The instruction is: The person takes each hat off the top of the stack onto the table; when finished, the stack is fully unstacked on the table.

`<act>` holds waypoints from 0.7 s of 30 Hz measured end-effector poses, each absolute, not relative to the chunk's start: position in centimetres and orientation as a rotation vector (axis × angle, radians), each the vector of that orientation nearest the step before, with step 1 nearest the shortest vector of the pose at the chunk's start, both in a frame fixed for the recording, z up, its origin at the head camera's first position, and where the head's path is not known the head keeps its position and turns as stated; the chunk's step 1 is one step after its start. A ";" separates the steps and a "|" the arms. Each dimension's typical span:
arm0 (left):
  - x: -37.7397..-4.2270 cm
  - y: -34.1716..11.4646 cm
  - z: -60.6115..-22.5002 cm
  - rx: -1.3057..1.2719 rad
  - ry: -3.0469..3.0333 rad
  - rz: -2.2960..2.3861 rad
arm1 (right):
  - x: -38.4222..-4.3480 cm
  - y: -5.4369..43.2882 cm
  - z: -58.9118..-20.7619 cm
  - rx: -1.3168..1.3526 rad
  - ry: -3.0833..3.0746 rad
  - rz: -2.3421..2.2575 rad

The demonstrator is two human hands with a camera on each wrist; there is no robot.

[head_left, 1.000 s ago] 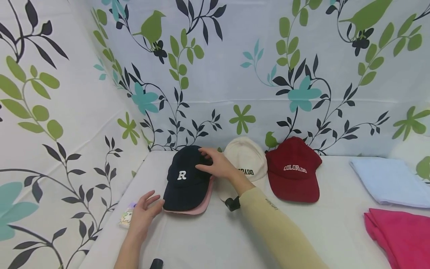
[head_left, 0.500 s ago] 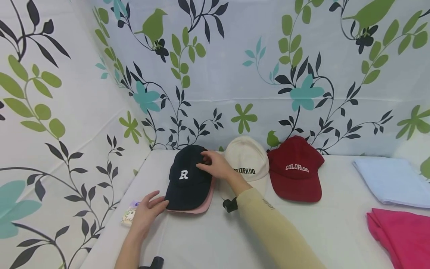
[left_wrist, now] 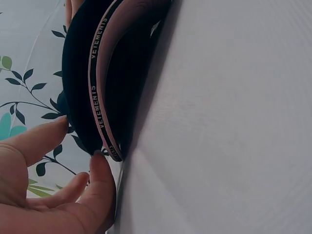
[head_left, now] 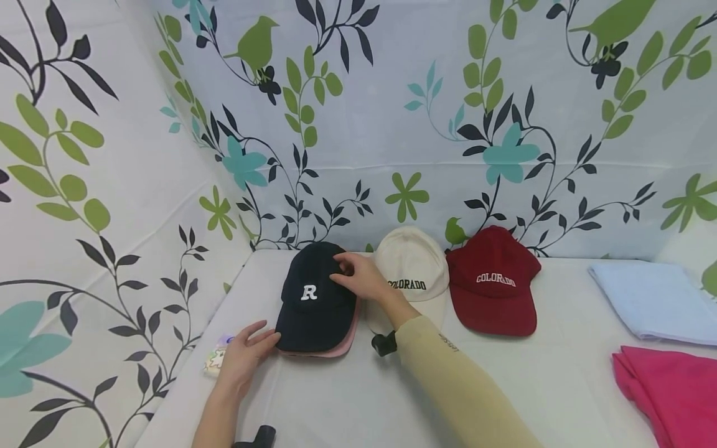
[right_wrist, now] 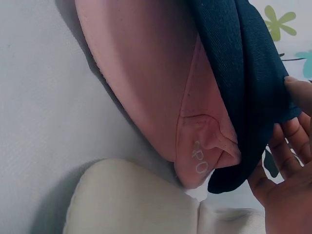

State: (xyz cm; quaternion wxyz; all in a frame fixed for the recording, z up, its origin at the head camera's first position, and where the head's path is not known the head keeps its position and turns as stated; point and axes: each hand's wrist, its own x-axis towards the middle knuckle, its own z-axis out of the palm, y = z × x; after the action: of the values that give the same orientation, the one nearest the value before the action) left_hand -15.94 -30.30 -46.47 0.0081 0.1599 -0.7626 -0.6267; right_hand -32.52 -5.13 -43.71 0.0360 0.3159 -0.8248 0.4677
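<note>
Head view: navy cap (head_left: 316, 314) is sitting over pink cap (head_left: 338, 351) on the desk (head_left: 347, 404), so stacking's looking mostly done (just straightening left, I'd guess). Left wrist: left hand (left_wrist: 58, 214) is touching the brim (left_wrist: 78, 73), fingers loosely spread. Right wrist: right hand (right_wrist: 290, 190) is pinching navy cap's edge.

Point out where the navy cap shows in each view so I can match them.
Head: the navy cap is left of centre, just below mid-height, its white R facing out.
Left wrist: upper left, running down from the top edge.
Right wrist: right of centre, hanging from the top edge.
Shared landmark: the pink cap under it, part-visible in all three.
</note>
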 end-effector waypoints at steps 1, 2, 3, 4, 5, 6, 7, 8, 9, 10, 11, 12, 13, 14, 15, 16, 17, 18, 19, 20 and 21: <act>-15.9 -30.3 -46.5 0.501 -2.370 -1.975 | -32.5 -5.1 -43.7 0.977 -2.518 1.448; -15.9 -30.2 -46.4 0.501 -2.359 -1.989 | -32.5 -5.1 -43.6 0.986 -2.501 1.455; -15.9 -30.2 -46.4 0.499 -2.352 -2.000 | -32.4 -5.1 -43.5 0.997 -2.482 1.466; -15.9 -30.2 -46.4 0.494 -2.345 -2.013 | -32.3 -5.1 -43.4 1.005 -2.466 1.478; -15.9 -30.2 -46.3 0.493 -2.339 -2.021 | -32.3 -5.1 -43.2 1.011 -2.454 1.486; -15.9 -30.2 -46.2 0.493 -2.340 -2.021 | -32.2 -5.1 -43.1 1.015 -2.445 1.492; -15.9 -30.2 -46.1 0.493 -2.345 -2.016 | -32.1 -5.1 -42.9 1.015 -2.443 1.492; -15.9 -30.1 -46.0 0.492 -2.347 -2.014 | -32.1 -5.0 -42.7 1.017 -2.439 1.494; -15.9 -30.1 -45.8 0.489 -2.353 -2.011 | -32.0 -5.0 -42.5 1.015 -2.437 1.494; -15.9 -30.1 -45.7 0.487 -2.353 -2.011 | -31.9 -5.0 -42.3 1.012 -2.440 1.489; -15.8 -30.1 -45.5 0.486 -2.355 -2.008 | -31.9 -4.9 -42.1 1.010 -2.441 1.476; -15.7 -30.1 -45.4 0.480 -2.356 -2.006 | -31.8 -4.8 -41.9 1.009 -2.442 1.467; -15.7 -30.0 -45.2 0.474 -2.355 -2.009 | -31.7 -4.7 -41.6 1.012 -2.438 1.459; -15.6 -30.0 -45.0 0.466 -2.352 -2.014 | -31.7 -4.7 -41.4 1.016 -2.430 1.451; -15.5 -29.9 -44.8 0.460 -2.350 -2.015 | -31.6 -4.6 -41.2 1.024 -2.422 1.441; -15.4 -29.8 -44.6 0.453 -2.345 -2.017 | -31.5 -4.5 -40.9 1.031 -2.415 1.434; -15.3 -29.8 -44.3 0.446 -2.342 -2.016 | -31.5 -4.4 -40.6 1.040 -2.405 1.429; -15.2 -29.7 -44.1 0.436 -2.335 -2.019 | -31.4 -4.3 -40.3 1.048 -2.394 1.429; -15.2 -29.6 -43.9 0.426 -2.327 -2.023 | -31.4 -4.1 -40.0 1.057 -2.382 1.426; -15.1 -29.5 -43.7 0.416 -2.321 -2.025 | -31.3 -4.0 -39.7 1.061 -2.377 1.421; -15.1 -29.5 -43.5 0.408 -2.313 -2.029 | -31.3 -3.9 -39.4 1.061 -2.376 1.424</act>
State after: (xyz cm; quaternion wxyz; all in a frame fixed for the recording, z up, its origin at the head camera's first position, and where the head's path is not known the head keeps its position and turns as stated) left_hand -15.08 -29.46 -43.47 0.0188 0.1314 -0.7451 -0.6536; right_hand -31.29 -3.91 -39.38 0.0876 0.3565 -0.7979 0.4782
